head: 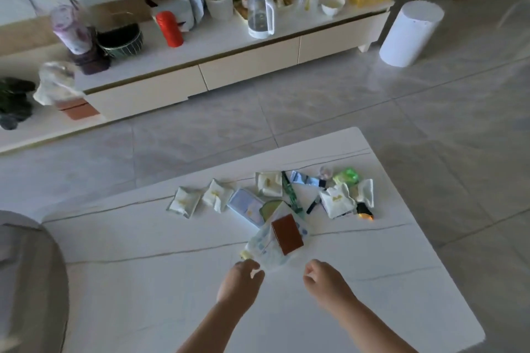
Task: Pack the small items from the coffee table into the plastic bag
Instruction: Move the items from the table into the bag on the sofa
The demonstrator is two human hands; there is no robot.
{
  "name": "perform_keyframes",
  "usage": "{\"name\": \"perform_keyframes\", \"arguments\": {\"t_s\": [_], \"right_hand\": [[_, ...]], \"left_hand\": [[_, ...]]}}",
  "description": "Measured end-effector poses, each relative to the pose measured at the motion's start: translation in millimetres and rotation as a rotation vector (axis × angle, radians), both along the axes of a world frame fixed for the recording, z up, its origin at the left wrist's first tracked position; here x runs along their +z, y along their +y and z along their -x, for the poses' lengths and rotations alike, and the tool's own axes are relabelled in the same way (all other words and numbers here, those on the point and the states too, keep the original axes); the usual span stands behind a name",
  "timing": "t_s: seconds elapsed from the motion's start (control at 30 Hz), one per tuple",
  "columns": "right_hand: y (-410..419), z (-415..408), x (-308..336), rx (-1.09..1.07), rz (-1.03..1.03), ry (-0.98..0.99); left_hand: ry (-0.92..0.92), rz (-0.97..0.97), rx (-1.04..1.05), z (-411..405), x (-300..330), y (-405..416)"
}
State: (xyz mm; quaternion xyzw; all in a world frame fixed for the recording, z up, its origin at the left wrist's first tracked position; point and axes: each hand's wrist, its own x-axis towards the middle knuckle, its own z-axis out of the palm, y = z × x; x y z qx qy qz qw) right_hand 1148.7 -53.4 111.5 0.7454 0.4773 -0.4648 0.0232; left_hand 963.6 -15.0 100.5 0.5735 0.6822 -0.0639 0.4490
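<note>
A clear plastic bag (268, 246) with blue print lies on the white coffee table (143, 281), a brown flat packet (287, 233) showing inside or on it. My left hand (241, 284) pinches the bag's near left edge. My right hand (324, 281) has curled fingers at the near right edge; whether it holds the bag is unclear. Beyond the bag lie several small items: white sachets (184, 201), a pale blue pack (247, 206), a green strip (291, 193), a green packet (346, 176), a black and orange piece (364, 210).
A low TV cabinet (243, 66) across the tiled floor carries a clear jug (259, 11), a red bottle (169, 28), cups and jars. A white cylinder bin (410, 34) stands on the floor at right. A grey cushion edge (25, 281) is at left.
</note>
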Motion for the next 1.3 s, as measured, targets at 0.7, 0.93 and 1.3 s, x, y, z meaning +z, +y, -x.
{"name": "perform_keyframes", "arguments": {"t_s": [0.7,0.93,1.3], "right_hand": [[76.5,-9.0,-195.8,-0.389,-0.054,-0.077],[42.1,-55.5,-179.4,-0.854,-0.207,0.129],[2.1,-71.8,-177.7,-0.931,-0.183,0.231]], "left_hand": [[0.130,-0.134,0.163,-49.4,-174.3,59.7],[0.115,-0.205,0.003,-63.4,-149.6,63.7],[0.012,0.070,0.160,-66.6,-158.0,67.9]]}}
